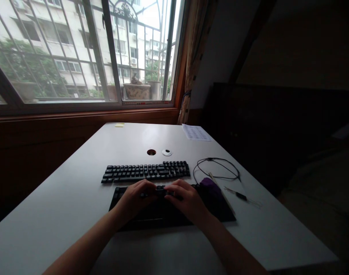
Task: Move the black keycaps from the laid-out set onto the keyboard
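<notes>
A black keyboard base (140,222) lies near the front of the table, largely covered by my hands. My left hand (138,196) rests over its upper middle, fingers curled and the thumb bent toward the index finger. Facing it, my right hand (184,196) is curled the same way. Dark keycaps (160,188) show in the narrow gap between the fingertips of both hands; whether either hand grips one is too dark to tell. Just behind the base, loose black keycaps (137,170) stand in rows, laid out like a keyboard.
On the right lie a purple cloth (211,188), a coiled black cable (217,168) and a wire puller with a black handle (241,196). Farther back are a round hole (151,152), a white ring cover (166,152), printed paper (196,133) and a yellow note (119,125) on the white table (62,198).
</notes>
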Action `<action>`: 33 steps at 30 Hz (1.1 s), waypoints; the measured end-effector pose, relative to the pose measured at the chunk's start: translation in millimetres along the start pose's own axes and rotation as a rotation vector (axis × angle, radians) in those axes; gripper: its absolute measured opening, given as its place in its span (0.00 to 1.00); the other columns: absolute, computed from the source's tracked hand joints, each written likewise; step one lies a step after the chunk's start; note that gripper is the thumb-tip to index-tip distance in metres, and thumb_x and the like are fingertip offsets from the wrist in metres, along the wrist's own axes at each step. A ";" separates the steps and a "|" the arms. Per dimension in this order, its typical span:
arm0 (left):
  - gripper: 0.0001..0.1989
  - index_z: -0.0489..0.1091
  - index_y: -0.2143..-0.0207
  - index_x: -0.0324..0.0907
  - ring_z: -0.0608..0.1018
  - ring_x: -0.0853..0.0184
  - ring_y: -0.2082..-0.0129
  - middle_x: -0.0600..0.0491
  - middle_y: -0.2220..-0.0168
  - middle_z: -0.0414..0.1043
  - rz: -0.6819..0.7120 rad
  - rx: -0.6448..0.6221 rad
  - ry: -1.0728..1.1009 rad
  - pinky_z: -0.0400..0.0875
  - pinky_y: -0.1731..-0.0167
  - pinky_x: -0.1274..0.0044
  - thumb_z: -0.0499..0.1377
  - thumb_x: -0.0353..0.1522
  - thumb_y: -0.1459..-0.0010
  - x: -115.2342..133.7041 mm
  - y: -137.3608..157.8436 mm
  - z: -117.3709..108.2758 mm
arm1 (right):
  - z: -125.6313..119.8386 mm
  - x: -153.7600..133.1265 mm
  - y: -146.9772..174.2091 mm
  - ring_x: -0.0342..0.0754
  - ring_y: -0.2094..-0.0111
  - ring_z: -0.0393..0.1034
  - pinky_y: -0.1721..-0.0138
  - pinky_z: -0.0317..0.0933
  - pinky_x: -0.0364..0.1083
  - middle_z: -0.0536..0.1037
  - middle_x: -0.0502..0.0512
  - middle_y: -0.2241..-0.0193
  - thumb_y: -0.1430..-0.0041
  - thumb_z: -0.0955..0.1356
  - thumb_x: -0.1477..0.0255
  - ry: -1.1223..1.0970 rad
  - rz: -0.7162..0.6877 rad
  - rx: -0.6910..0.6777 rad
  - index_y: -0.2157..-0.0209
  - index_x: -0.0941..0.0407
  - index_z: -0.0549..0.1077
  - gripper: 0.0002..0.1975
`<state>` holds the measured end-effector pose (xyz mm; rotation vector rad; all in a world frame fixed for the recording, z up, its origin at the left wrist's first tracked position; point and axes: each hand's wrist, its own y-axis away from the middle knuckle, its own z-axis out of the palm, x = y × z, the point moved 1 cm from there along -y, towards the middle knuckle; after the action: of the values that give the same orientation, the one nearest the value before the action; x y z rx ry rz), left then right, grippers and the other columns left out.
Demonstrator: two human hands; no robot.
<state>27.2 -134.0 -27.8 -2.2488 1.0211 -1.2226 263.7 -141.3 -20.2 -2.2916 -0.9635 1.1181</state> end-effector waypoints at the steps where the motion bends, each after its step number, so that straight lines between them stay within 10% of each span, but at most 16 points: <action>1: 0.08 0.71 0.59 0.41 0.78 0.69 0.69 0.53 0.65 0.76 0.012 -0.004 -0.003 0.74 0.68 0.80 0.65 0.29 0.41 0.3 0.2 0.7 | 1.3 0.1 1.6 0.46 0.65 0.71 0.64 0.69 0.45 0.75 0.54 0.63 0.38 0.72 0.70 -0.006 -0.005 0.008 0.52 0.51 0.76 0.12; 33: 0.10 0.78 0.53 0.43 0.81 0.66 0.62 0.46 0.59 0.76 0.172 -0.003 0.110 0.79 0.65 0.78 0.60 0.27 0.34 17.8 0.4 5.1 | 2.3 -6.0 13.8 0.42 0.74 0.66 0.72 0.65 0.42 0.73 0.50 0.69 0.38 0.71 0.70 -0.091 0.048 0.050 0.56 0.52 0.77 0.08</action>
<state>37.6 -147.6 -20.9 -2.0662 1.2303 -1.2811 264.8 -154.9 -26.9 -2.2520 -0.9077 1.2618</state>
